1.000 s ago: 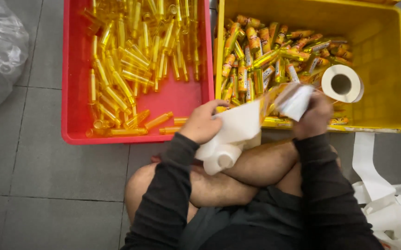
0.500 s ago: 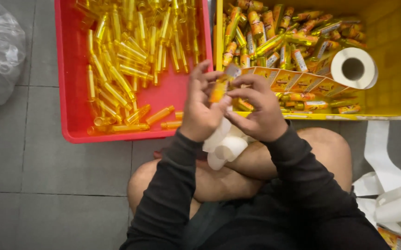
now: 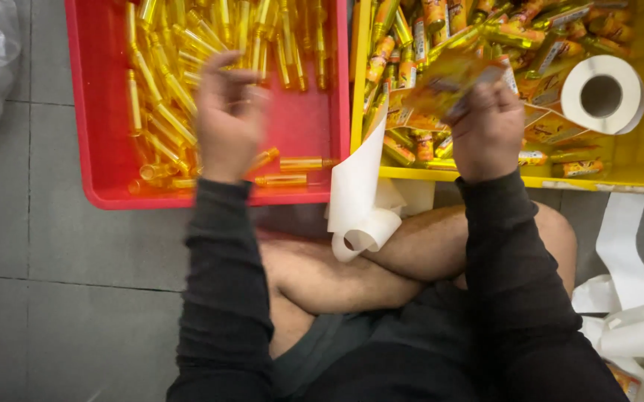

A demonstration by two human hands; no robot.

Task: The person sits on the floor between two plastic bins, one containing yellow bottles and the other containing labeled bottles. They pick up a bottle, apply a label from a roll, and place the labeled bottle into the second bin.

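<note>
The left hand point(image 3: 226, 119) hovers blurred over the red tray point(image 3: 87, 141) of slim, glossy amber tubes point(image 3: 165, 82), fingers loosely curled, seemingly empty; picking 1 bare tube looks like the step at hand. The right hand point(image 3: 488, 128) pinches a shiny orange label strip point(image 3: 441, 85) above the yellow bin point(image 3: 634, 175), whose tubes are already labelled
</note>
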